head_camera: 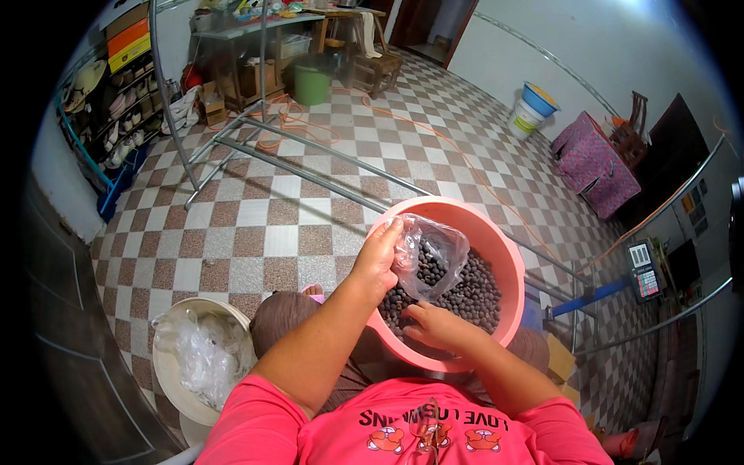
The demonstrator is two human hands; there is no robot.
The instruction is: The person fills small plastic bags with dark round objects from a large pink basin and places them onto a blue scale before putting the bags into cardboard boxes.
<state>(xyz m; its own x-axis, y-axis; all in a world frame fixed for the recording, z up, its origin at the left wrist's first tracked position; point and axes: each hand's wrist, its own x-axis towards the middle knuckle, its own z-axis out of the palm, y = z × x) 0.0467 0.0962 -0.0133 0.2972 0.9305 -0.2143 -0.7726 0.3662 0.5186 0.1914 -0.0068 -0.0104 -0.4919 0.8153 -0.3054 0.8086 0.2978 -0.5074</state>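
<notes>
A pink plastic basin (511, 256) sits in front of me at my knees, holding a heap of dark round nuts or seeds (479, 285). Pinched by its edge in my left hand (378, 253) is a clear plastic bag (408, 250), its mouth spread open over the heap. Some of the dark pieces show through the thin film. My right hand (439, 328) reaches into the basin just below the bag, palm down and fingers curled. Its fingertips are among the pieces, so whether it grasps any is hidden.
Left of my knee stands a whitish bucket (164, 354) filled with crumpled clear plastic bags (209, 360). A metal tube frame (314, 183) crosses the tiled floor behind the basin. At right is a digital scale display (644, 273) on a blue post. An orange cord (459, 151) trails across the floor.
</notes>
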